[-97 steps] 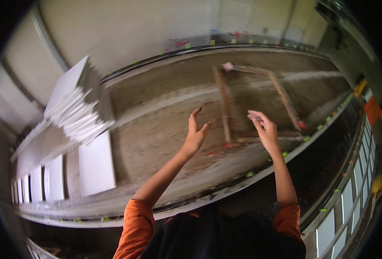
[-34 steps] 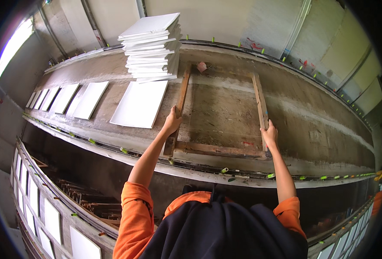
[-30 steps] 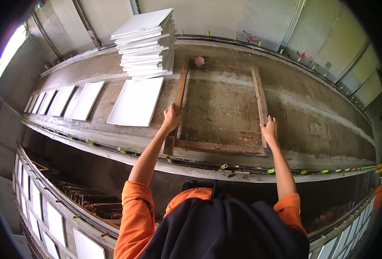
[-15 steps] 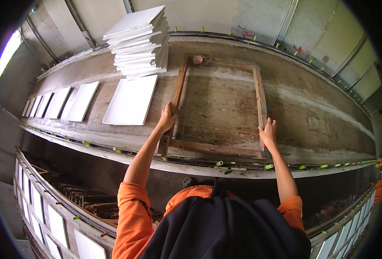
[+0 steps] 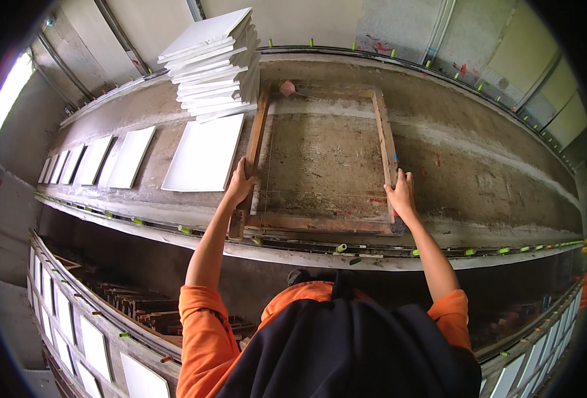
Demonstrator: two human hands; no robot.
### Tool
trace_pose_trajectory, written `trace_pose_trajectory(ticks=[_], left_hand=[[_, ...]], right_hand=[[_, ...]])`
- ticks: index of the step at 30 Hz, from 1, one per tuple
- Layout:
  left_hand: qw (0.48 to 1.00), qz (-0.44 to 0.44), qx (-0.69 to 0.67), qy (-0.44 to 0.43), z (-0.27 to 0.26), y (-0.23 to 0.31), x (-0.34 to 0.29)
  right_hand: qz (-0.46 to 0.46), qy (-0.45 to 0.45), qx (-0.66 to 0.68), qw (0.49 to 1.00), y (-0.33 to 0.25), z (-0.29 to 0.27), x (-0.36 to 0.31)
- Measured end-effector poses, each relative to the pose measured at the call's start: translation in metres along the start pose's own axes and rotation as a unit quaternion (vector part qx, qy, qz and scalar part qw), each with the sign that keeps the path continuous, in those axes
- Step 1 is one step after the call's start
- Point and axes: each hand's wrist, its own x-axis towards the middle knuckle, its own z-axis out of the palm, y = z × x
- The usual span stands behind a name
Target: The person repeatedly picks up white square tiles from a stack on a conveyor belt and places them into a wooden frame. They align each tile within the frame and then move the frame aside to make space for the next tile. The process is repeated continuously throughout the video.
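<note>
A large rectangular wooden frame [image 5: 320, 224] lies over the long worktable, its worn brown bars enclosing a see-through middle. The fingers of my left hand [image 5: 239, 184] are wrapped round its left bar, near the front corner. On the opposite bar, my right hand [image 5: 401, 194] grips the frame with the thumb on the inner side. A small pinkish block [image 5: 287, 87] with a thin cord sits at the frame's far left corner. Just left of the frame, a white square panel [image 5: 204, 154] lies flat on the table. Whether the frame touches the tabletop is hard to make out.
Behind the flat panel rises a tall, uneven stack of white panels [image 5: 217, 73]. Several more panels [image 5: 132, 158] lie in a row toward the left end. Green pegs [image 5: 341, 248] line the table's near rail. Behind me, another bench [image 5: 107, 345] carries white panels.
Both my hands have shifted the wooden frame a little to the left, closer to the flat white panel and the stack. The pinkish block has moved along with it.
</note>
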Motion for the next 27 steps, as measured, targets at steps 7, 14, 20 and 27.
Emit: trace_pose_trajectory(ticks=[7, 14, 20, 27], left_hand=[[1.000, 0.015, -0.010, 0.005, 0.022, 0.016, -0.017], [0.999, 0.019, -0.002, -0.032, 0.029, 0.015, -0.014], [0.994, 0.055, -0.077, -0.051, 0.013, 0.019, 0.012], [0.988, 0.144, 0.060, -0.013, 0.035, 0.024, 0.039]], right_hand=[[0.016, -0.005, 0.011, 1.000, 0.033, -0.009, -0.011], [0.023, 0.007, 0.003, 1.000, 0.044, -0.004, -0.014], [0.002, -0.008, -0.086, 0.996, 0.011, -0.036, 0.000], [0.028, 0.028, -0.173, 0.984, 0.001, -0.004, 0.015]])
